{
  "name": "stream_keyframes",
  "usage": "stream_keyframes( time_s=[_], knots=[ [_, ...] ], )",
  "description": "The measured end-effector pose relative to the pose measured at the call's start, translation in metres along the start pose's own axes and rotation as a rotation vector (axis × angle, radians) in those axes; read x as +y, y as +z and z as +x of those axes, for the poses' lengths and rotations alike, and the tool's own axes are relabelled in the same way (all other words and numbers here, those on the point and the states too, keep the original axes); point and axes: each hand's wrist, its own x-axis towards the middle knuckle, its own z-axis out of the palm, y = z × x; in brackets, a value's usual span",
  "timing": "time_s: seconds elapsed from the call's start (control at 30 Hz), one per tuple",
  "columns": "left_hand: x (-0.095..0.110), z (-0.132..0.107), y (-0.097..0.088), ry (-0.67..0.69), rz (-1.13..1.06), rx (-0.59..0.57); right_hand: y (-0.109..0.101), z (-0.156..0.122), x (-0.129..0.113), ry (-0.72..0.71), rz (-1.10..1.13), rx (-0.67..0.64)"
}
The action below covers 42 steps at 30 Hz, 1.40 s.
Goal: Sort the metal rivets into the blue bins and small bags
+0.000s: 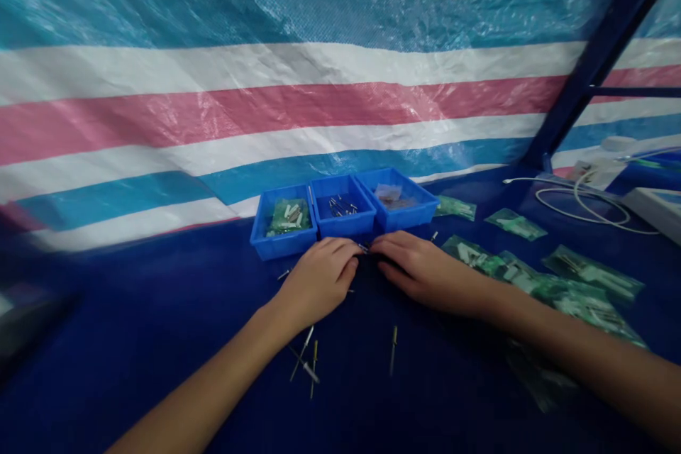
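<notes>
My left hand [324,275] and my right hand [423,268] are close together on the dark blue surface, just in front of the middle bin. Their curled fingertips almost meet around a few small metal blind rivets [364,248], mostly hidden by the fingers. Behind them stands the middle blue bin [348,225], with several rivets [341,207] in it. Nearer to me lie a loose gold rivet [394,349] and a small group of white and gold rivets [308,358]. Another rivet [285,274] is left of my left hand.
The left bin [277,248] holds green-tinted bags; the right bin [412,216] holds small clear packets. Several filled plastic bags [593,273] spread under and beyond my right forearm. A white cable [579,191] curls at the far right. Striped sheeting [319,106] hangs behind.
</notes>
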Motion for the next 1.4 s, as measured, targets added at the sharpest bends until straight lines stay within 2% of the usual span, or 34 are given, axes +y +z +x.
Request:
stream_keyframes(
  time_s=[0.07, 0.17, 0.27, 0.37, 0.47, 0.53, 0.6, 0.67, 0.8, 0.83, 0.9, 1.07, 1.27, 1.4],
  knots=[
    [0.000, -0.001, -0.005, -0.001, -0.052, 0.016, -0.002, 0.001, -0.004, -0.056, 0.118, 0.001],
    [-0.001, -0.002, -0.010, -0.022, -0.097, 0.069, -0.004, 0.003, -0.006, -0.072, 0.195, 0.078],
    [-0.004, -0.003, -0.012, -0.053, -0.098, 0.152, -0.003, 0.005, -0.001, -0.007, 0.080, 0.164],
    [-0.004, -0.002, -0.021, 0.012, -0.110, 0.193, 0.000, 0.004, 0.006, 0.006, -0.084, 0.199],
    [0.000, -0.001, -0.046, 0.024, -0.118, 0.219, -0.002, 0.003, 0.006, 0.019, -0.171, 0.145],
    [0.004, -0.006, -0.067, -0.065, -0.105, 0.228, -0.005, 0.002, 0.002, 0.040, -0.150, 0.075],
    [0.010, -0.023, -0.082, -0.155, -0.073, 0.195, -0.007, 0.003, -0.002, 0.068, -0.086, 0.012],
    [0.015, -0.051, -0.088, -0.246, 0.083, 0.107, -0.010, 0.004, -0.007, 0.082, -0.041, -0.022],
    [0.023, -0.110, -0.074, -0.272, 0.377, 0.148, -0.013, 0.004, -0.017, 0.066, -0.029, -0.043],
    [0.024, -0.119, -0.069, -0.264, 0.376, 0.126, -0.013, 0.004, -0.019, 0.057, -0.031, -0.053],
    [0.026, -0.125, -0.059, -0.236, 0.366, 0.169, -0.015, 0.004, -0.024, 0.036, -0.041, -0.077],
    [0.029, -0.097, -0.046, -0.140, 0.329, 0.269, -0.020, 0.007, -0.026, -0.002, -0.073, -0.129],
    [0.024, -0.053, -0.030, -0.016, 0.279, 0.228, -0.020, 0.011, -0.031, -0.042, -0.078, -0.119],
    [0.023, -0.038, -0.022, 0.018, 0.302, 0.224, -0.017, 0.011, -0.034, -0.041, -0.052, -0.082]
  ],
)
